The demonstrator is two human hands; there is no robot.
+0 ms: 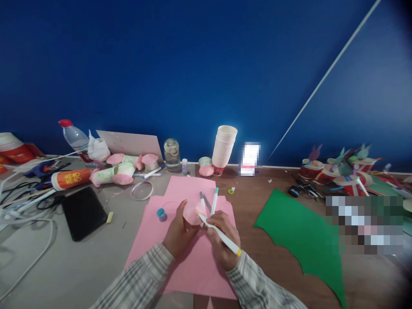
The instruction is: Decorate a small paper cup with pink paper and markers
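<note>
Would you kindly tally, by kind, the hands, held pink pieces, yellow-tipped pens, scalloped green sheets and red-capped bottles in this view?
Hands: 2 (left hand, right hand)
Pink piece: 1
Yellow-tipped pen: 1
Scalloped green sheet: 1
Red-capped bottle: 1
Total: 6

The cup stack (224, 146) stands behind the paper sheets (196, 274).
</note>
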